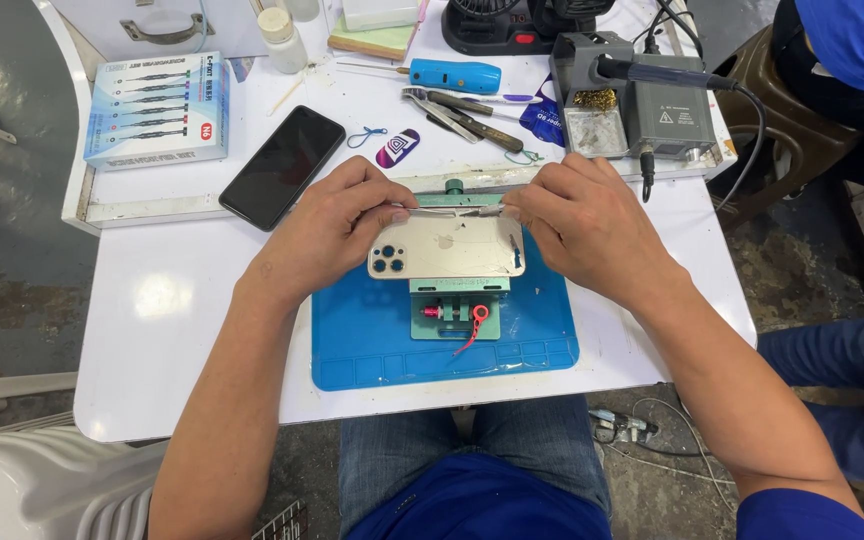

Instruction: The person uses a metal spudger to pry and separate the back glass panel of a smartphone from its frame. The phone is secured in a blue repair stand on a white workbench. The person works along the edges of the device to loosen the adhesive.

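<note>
Gold phone (447, 250) clamped on green fixture (455, 312) | pale-blue screwdriver-set box (157, 110) far left | my left hand (337, 230), right hand (577, 220) pinching thin metal blade (452, 209) on phone's edge.

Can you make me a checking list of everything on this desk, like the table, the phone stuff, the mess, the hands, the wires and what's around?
Surface: white table with blue mat.
Job's things: gold phone, back up, clamped in green holder.
Clutter: black phone, screwdriver box, blue tool, tweezers, white bottle.
Grips: left hand and right hand pinch a thin metal tool at the phone's top edge.
Cables: black soldering-iron lead; wires on floor.
Surroundings: soldering station, fan, white chair, another person's leg.
</note>
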